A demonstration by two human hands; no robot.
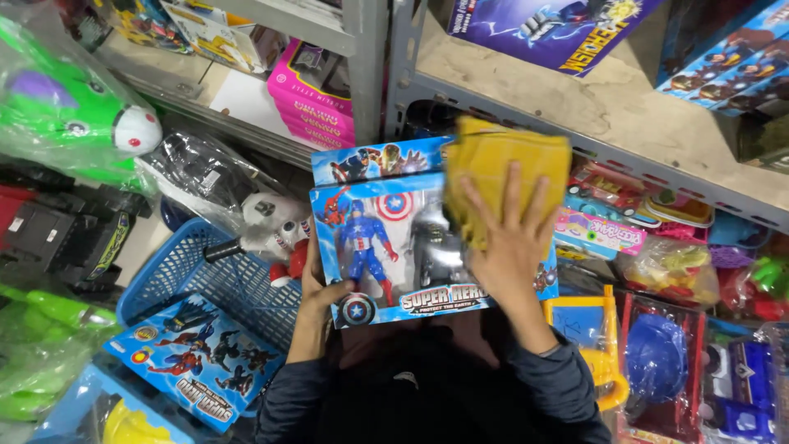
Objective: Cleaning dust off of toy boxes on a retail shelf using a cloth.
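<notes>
I see left hand gripping the toy box at its left edge, long axis sideways, while right hand, fingers spread, presses yellow cloth flat on box's right part.

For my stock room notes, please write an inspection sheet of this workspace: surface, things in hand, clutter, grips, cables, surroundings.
Surface: no table; the work is done over a blue basket among piled toys.
Things in hand: blue figure toy box, held upright facing the camera; yellow cloth pressed on its upper right part.
Clutter: second similar box lying in the basket; green bagged toy; bagged toys at right.
Grips: left hand grasps the box's lower left edge; right hand lies flat, fingers spread, on the cloth.
Cables: nothing seen.
Surroundings: grey metal shelf with boxed toys; pink boxes on a lower shelf.
</notes>
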